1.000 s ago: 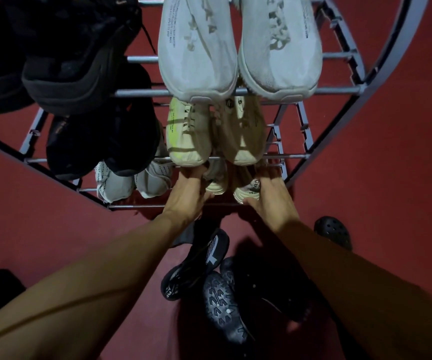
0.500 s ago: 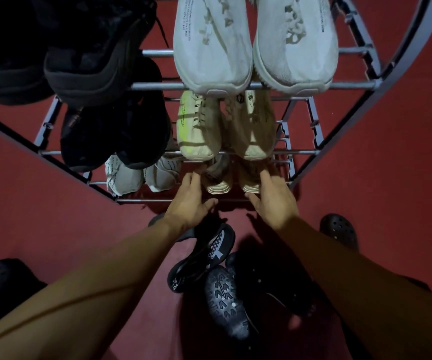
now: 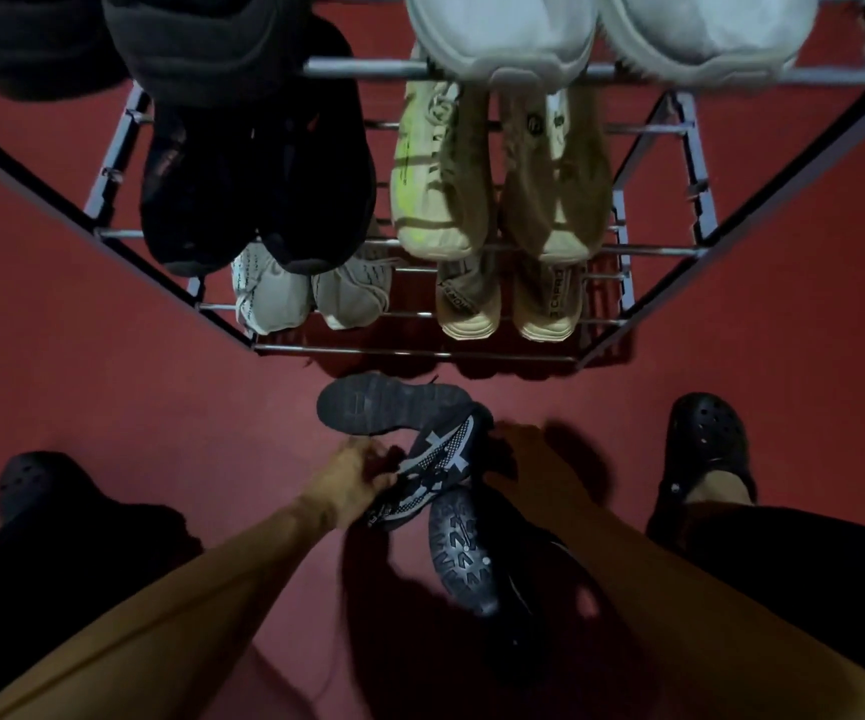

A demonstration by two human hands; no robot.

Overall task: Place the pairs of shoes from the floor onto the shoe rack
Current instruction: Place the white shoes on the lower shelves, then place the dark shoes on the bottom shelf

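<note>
Several dark shoes lie on the red floor before the metal shoe rack [image 3: 420, 353]. A black sneaker with a white pattern [image 3: 438, 467] lies on its side among them, with one sole-up shoe [image 3: 388, 402] beyond it and another [image 3: 464, 553] nearer me. My left hand [image 3: 352, 475] is at the patterned sneaker's left side, thumb and fingers curled against it. My right hand [image 3: 534, 459] reaches to its right side, blurred, with the fingertips hidden. A tan pair [image 3: 505, 304] stands on the lowest shelf.
A white pair [image 3: 310, 293] shares the lowest shelf. The middle shelf carries a black pair [image 3: 258, 189] and a yellow-tan pair [image 3: 498, 184]; above are black and white shoes. My feet in black clogs [image 3: 705, 444] stand on either side of the pile.
Both hands have left the tan pair on the lowest shelf and drawn back down to the dark shoes on the floor. The view has tilted down with them.
</note>
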